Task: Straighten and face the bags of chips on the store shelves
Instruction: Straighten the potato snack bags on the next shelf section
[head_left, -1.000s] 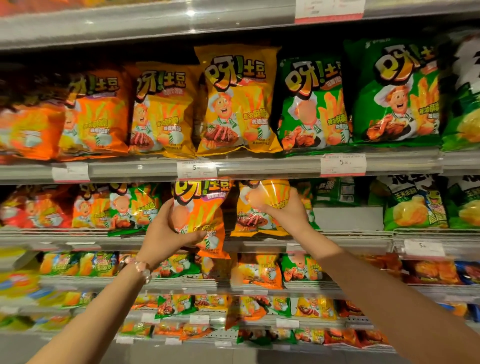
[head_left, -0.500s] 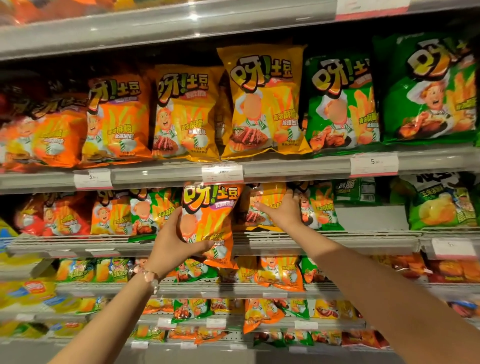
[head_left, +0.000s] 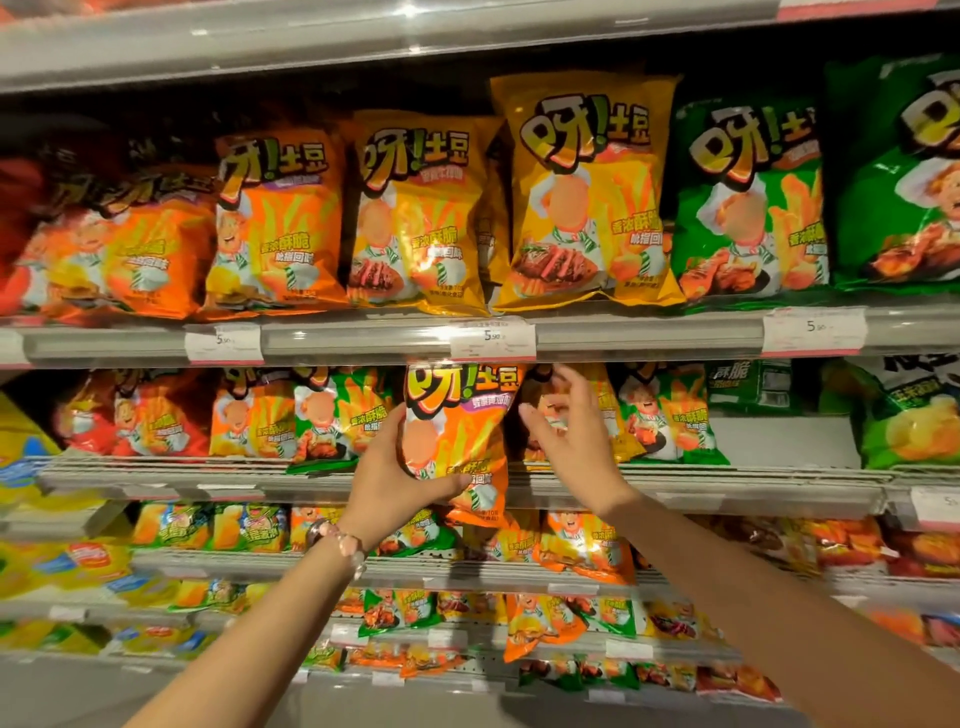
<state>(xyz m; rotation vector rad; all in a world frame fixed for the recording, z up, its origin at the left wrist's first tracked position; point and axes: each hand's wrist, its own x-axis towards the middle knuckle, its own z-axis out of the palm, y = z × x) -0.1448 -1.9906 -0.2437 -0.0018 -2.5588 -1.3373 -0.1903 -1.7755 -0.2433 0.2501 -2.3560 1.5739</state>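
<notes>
facing unfinished on the middle shelf (head_left: 675, 475)
left hand (head_left: 387, 480) grips an orange bag (head_left: 457, 441) off the shelf; right hand (head_left: 576, 431) spread open, holding nothing.

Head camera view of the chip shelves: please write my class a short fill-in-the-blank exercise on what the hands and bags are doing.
1. The left hand grips an ____ bag of chips.
2. The right hand holds ____; its fingers are spread.
3. A beaded ____ circles the left wrist.
4. The tall yellow bag stands on the shelf ____ the hands.

Missing words: orange; nothing; bracelet; above
</notes>
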